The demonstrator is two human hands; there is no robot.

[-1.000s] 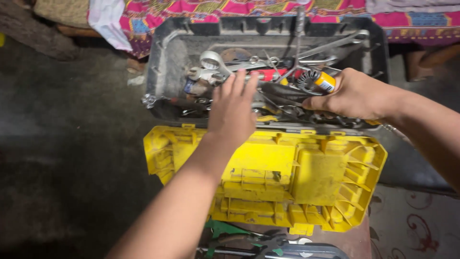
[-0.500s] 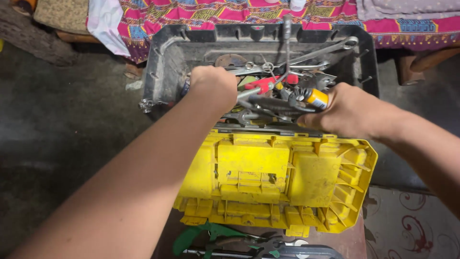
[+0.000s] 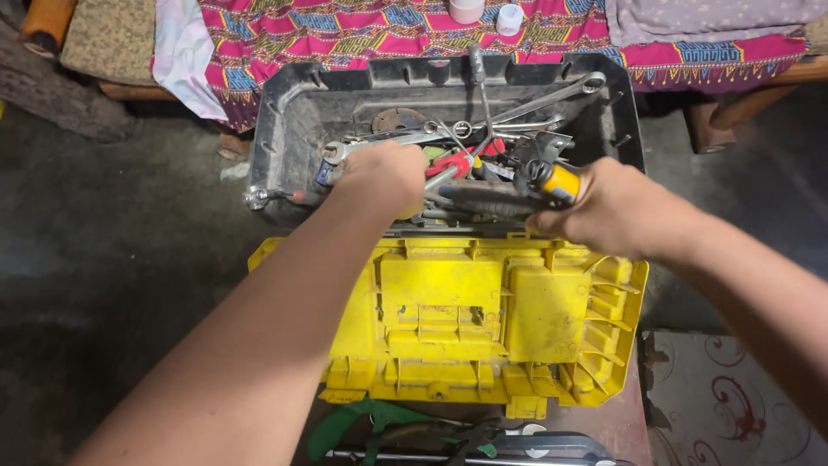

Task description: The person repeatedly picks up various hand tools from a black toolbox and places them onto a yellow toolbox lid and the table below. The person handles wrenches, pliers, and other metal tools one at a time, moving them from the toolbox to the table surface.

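An open black toolbox (image 3: 285,121) sits on the floor, crammed with wrenches, pliers and other metal tools. Its yellow lid (image 3: 483,319) lies open toward me. My left hand (image 3: 384,177) is closed in a fist around a bunch of metal wrenches (image 3: 379,142) in the middle of the box. My right hand (image 3: 608,207) grips a dark tool with a yellow-orange end (image 3: 552,181) at the box's right side, its dark shaft reaching left across the tools. Red-handled pliers (image 3: 453,162) lie between my hands.
A pink patterned cloth (image 3: 388,30) covers a low bed or bench behind the box. A log (image 3: 52,95) lies at the far left. Green-handled tools (image 3: 379,423) rest on a surface below the lid. A patterned mat (image 3: 733,397) is at the bottom right.
My left hand went from flat and spread over the tools to a fist closed on the wrenches. The view shifted, and the right hand kept hold of its tool.
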